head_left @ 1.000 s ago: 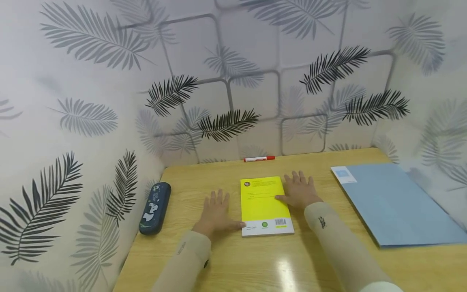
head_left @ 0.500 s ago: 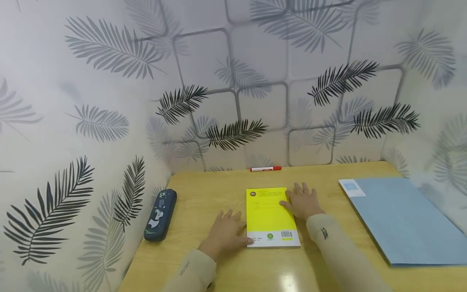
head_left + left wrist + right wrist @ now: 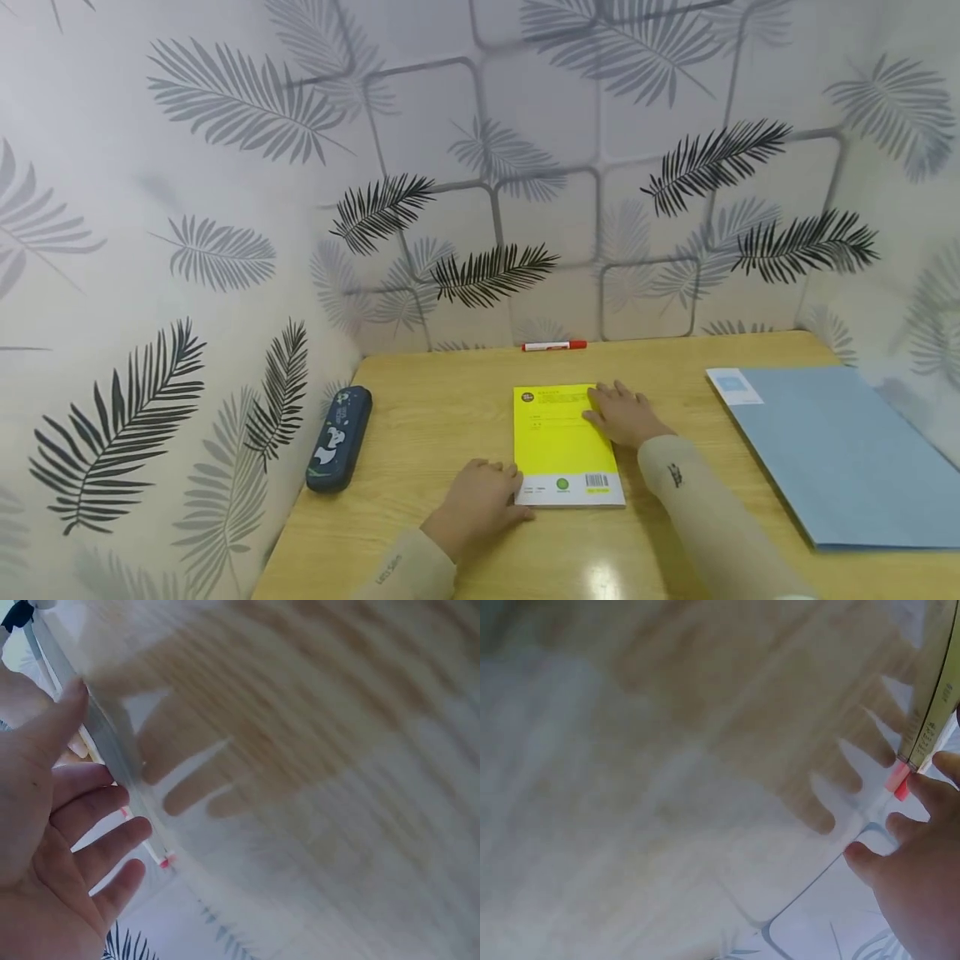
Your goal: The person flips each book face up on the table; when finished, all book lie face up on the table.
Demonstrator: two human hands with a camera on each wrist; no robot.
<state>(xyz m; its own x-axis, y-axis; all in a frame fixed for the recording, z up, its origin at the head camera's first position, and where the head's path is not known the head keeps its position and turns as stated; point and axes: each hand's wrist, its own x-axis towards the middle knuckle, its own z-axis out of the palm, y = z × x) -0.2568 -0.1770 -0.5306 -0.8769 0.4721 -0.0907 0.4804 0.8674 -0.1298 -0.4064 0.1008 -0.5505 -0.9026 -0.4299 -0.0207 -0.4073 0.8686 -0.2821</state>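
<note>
A book with a yellow cover and a white lower band (image 3: 558, 450) lies flat on the wooden table in the head view. My left hand (image 3: 480, 504) is at its lower left corner, fingers loosely bent and thumb tip beside the bottom edge. In the left wrist view, the thumb and fingers of that hand (image 3: 52, 847) line up along the book's grey-white edge (image 3: 112, 746). On the other side, my right hand (image 3: 628, 417) rests at the upper right edge, its thumb over the cover. The right wrist view catches those spread fingers (image 3: 922, 795) beside the book's spine (image 3: 934, 720).
A red-capped marker (image 3: 553, 346) lies at the table's back edge, against the patterned wall. To the left is a dark blue pencil case with a panda (image 3: 339, 439). A large light blue folder (image 3: 840, 454) covers the right side.
My left hand has drawn closer to the book's lower left corner, its spread fingers bending inward. My right hand stays at the right edge with its fingers drawn in. The head view has shifted.
</note>
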